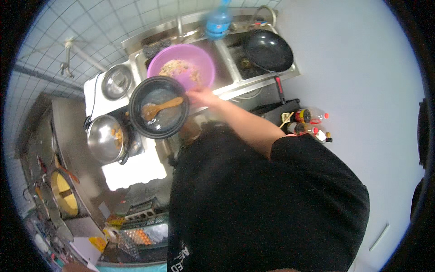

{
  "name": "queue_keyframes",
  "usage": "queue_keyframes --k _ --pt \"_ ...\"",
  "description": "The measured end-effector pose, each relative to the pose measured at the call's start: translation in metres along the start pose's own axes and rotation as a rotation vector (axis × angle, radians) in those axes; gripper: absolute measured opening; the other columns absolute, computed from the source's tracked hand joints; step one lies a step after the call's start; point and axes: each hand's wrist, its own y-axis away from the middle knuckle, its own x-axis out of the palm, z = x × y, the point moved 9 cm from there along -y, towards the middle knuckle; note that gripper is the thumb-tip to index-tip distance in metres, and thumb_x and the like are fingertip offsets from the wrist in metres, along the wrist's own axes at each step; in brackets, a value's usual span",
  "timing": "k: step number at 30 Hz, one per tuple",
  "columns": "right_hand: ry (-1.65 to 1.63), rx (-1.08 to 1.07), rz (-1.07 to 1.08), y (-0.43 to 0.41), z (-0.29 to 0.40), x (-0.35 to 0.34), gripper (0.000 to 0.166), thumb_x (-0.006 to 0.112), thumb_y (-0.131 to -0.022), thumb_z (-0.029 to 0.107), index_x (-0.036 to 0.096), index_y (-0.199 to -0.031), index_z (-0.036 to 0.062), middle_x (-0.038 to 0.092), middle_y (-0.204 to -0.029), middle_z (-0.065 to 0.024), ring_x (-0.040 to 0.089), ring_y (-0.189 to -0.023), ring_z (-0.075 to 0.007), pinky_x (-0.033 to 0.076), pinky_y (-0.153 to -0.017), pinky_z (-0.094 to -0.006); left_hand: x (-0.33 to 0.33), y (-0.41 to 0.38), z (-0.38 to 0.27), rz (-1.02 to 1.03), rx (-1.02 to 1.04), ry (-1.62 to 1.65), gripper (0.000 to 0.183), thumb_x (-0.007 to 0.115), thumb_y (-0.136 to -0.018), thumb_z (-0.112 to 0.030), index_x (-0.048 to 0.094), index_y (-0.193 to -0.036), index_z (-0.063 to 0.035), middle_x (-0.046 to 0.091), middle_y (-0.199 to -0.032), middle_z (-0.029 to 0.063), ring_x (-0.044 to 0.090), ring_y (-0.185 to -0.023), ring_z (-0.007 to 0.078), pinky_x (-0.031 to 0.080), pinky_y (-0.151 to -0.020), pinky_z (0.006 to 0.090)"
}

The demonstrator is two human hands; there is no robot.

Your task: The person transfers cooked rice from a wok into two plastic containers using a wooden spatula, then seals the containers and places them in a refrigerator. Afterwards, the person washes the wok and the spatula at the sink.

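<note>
A round black pot (135,119) hangs in front of the purple plastic basin, with cloudy liquid (171,117) and a wooden rice paddle (156,109) inside. My right hand (203,97) grips the pot's right rim; its fingers are blurred. The purple basin (207,63) sits in the left sink bowl and has a heap of food scraps (175,68) in it, partly hidden behind the pot. My left hand is out of view.
A black frying pan (268,51) rests over the right sink bowl, its handle jutting forward. Left of the pot stand a steel bowl (117,81) and a steel pot (103,139) with yellowish chunks. A blue water bottle (218,25) stands behind the sink; sauce bottles (302,116) are at the right.
</note>
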Motion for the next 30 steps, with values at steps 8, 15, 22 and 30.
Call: queue_keyframes --k 8,15,22,30 --pt "0.034 0.005 -0.088 0.018 0.010 -0.019 0.053 0.069 -0.085 0.043 0.059 -0.120 0.0040 0.063 -0.111 -0.0089 0.061 -0.093 -0.0194 0.053 -0.073 -0.0338 0.000 0.026 0.014 -0.041 -0.120 0.015 0.032 0.051 -0.096 -0.032 0.060 -0.111 -0.0045 0.061 -0.103 0.0093 0.059 -0.089 0.0209 0.048 -0.084 0.0377" --pt "-0.006 0.023 -0.138 0.024 0.001 -0.040 0.052 0.068 -0.085 0.042 0.059 -0.121 0.0046 0.063 -0.105 -0.0066 0.061 -0.087 -0.0169 0.052 -0.070 -0.0323 0.009 0.072 0.063 -0.090 -0.401 -0.017 0.032 0.051 -0.096 -0.032 0.060 -0.110 -0.0043 0.061 -0.102 0.0095 0.059 -0.088 0.0210 0.048 -0.083 0.0377" --pt "-0.100 -0.021 -0.113 0.011 0.011 -0.034 0.049 0.068 -0.086 0.039 0.059 -0.119 0.0043 0.063 -0.102 -0.0064 0.059 -0.086 -0.0149 0.051 -0.070 -0.0313 0.027 0.150 0.107 -0.093 -0.859 -0.088 0.031 0.051 -0.096 -0.031 0.060 -0.109 -0.0041 0.061 -0.100 0.0097 0.059 -0.087 0.0211 0.048 -0.083 0.0376" --pt "-0.071 -1.181 0.137 0.262 0.294 0.007 0.042 0.074 -0.081 0.009 0.054 -0.118 0.0039 0.060 -0.096 -0.0065 0.059 -0.087 -0.0130 0.050 -0.077 -0.0288 0.047 0.226 0.136 -0.055 -1.238 -0.045 0.031 0.051 -0.096 -0.031 0.060 -0.107 -0.0039 0.061 -0.099 0.0100 0.058 -0.086 0.0212 0.048 -0.082 0.0376"
